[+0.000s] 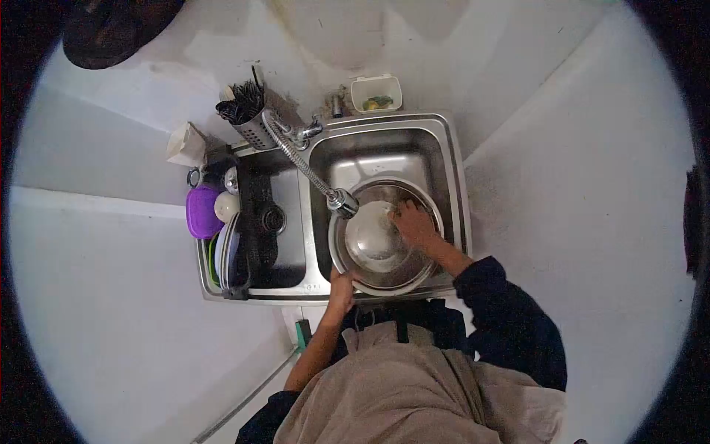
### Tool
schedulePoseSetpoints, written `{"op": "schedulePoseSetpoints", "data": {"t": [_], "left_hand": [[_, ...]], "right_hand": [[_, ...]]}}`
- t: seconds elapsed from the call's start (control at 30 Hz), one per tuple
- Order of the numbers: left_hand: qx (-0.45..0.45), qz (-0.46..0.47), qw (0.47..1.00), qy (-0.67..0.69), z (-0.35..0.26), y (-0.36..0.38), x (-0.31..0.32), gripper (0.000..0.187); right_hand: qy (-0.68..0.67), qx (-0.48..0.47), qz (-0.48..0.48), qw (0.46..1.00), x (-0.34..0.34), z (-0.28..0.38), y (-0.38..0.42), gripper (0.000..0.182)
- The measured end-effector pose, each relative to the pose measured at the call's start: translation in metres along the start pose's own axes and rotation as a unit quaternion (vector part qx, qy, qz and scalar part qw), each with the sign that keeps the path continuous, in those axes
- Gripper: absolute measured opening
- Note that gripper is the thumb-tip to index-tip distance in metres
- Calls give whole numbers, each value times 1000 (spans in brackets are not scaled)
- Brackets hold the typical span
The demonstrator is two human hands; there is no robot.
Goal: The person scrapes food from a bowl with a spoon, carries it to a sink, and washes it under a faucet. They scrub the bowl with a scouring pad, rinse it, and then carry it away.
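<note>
A large round metal basin (384, 290) sits in the right bowl of the sink. My left hand (341, 292) is closed on its rim at the near left side. Inside the basin, my right hand (414, 224) presses down with bent fingers against the inner right part; whatever lies under the fingers is hidden. A round, shiny, pale area (373, 233) shows in the middle of the basin. The flexible faucet (342, 202) hangs with its head over the basin's left part, close to the rim.
The left sink bowl (285, 255) has a drain. Along its left edge stand plates (229, 255), a purple container (203, 212) and a pale bowl (226, 207). Behind are a perforated utensil holder (255, 133) with dark utensils and a white tub (377, 95). Walls stand close around.
</note>
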State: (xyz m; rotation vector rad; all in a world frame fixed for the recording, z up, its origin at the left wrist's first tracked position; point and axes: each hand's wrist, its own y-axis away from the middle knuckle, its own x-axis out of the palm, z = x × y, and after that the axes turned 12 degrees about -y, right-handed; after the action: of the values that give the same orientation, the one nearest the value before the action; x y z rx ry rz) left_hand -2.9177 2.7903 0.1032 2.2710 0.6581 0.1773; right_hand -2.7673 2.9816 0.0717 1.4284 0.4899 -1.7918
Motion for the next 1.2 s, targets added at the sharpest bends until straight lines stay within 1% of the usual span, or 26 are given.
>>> {"op": "schedulePoseSetpoints", "data": {"t": [0.03, 0.07, 0.1, 0.13, 0.23, 0.33, 0.37, 0.43, 0.47, 0.5, 0.53, 0.57, 0.6, 0.63, 0.7, 0.73, 0.77, 0.87, 0.97, 1.0, 1.1, 1.13, 1.2], "left_hand": [[5, 8, 1000, 9, 2, -1, 4, 48], [9, 16, 1000, 18, 5, -3, 7, 46], [13, 23, 999, 26, 8, -5, 9, 44], [16, 30, 999, 34, 11, -6, 10, 42], [20, 15, 995, 102, 9, -6, 18, 40], [34, 7, 999, 11, -10, 11, 27, 42], [33, 6, 999, -5, -13, 13, 28, 43], [11, 3, 1000, 5, -4, 10, 25, 46], [26, -7, 999, 30, 1, 7, 26, 46], [43, -16, 997, 55, 6, 3, 29, 47], [61, -24, 995, 80, 9, -1, 31, 48], [47, -6, 998, 41, 5, -3, 28, 47], [32, 11, 999, 1, -1, -2, 23, 47], [15, 29, 999, -40, -5, 0, 21, 47], [32, 34, 998, 45, -16, 12, 26, 47], [67, 32, 995, 67, 6, 1, 25, 47], [101, 30, 991, 88, 8, 2, 26, 47], [75, 24, 994, 83, 2, 6, 31, 46], [25, 46, 996, 74, -13, 8, 25, 45], [22, 33, 995, 93, -22, 17, 25, 46], [67, 28, 993, 95, -5, 9, 24, 46], [74, 21, 992, 101, 0, 2, 25, 49], [69, 25, 993, 94, -6, 2, 28, 50]], "right_hand": [[-144, 47, -68, 986, 12, -1, -6, 38], [-285, 93, -134, 944, 23, 2, -12, 36], [-419, 137, -196, 876, 12, 16, -17, 33], [-512, 184, -202, 814, 3, 32, -14, 29], [-468, 34, -371, 801, -5, 74, -11, 32], [-399, -123, -282, 864, -16, 100, -7, 31], [-465, -36, -272, 842, -24, 96, -12, 30], [-583, 136, -237, 765, -40, 75, -34, 28], [-357, 50, -353, 863, -43, 61, -37, 27], [-466, 87, -311, 824, -39, 66, -37, 28], [-565, 123, -265, 772, -35, 74, -35, 28], [-653, 156, -216, 709, -41, 87, -30, 29], [-538, 123, -207, 807, -29, 100, -20, 28], [-494, 78, -211, 840, -23, 97, -20, 28], [-399, -15, -216, 891, -15, 85, -21, 27], [-455, 15, -227, 861, -6, 78, -29, 28], [-509, 43, -241, 825, -10, 75, -36, 29], [-387, 24, -334, 859, -23, 74, -38, 35], [-350, -152, -255, 889, -7, 103, -15, 39], [-350, -176, -227, 892, -6, 96, -17, 41], [-435, 2, -308, 846, -16, 72, -46, 39], [-431, 37, -339, 835, -24, 69, -49, 33], [-477, 31, -287, 831, 4, 83, -41, 31]]}}
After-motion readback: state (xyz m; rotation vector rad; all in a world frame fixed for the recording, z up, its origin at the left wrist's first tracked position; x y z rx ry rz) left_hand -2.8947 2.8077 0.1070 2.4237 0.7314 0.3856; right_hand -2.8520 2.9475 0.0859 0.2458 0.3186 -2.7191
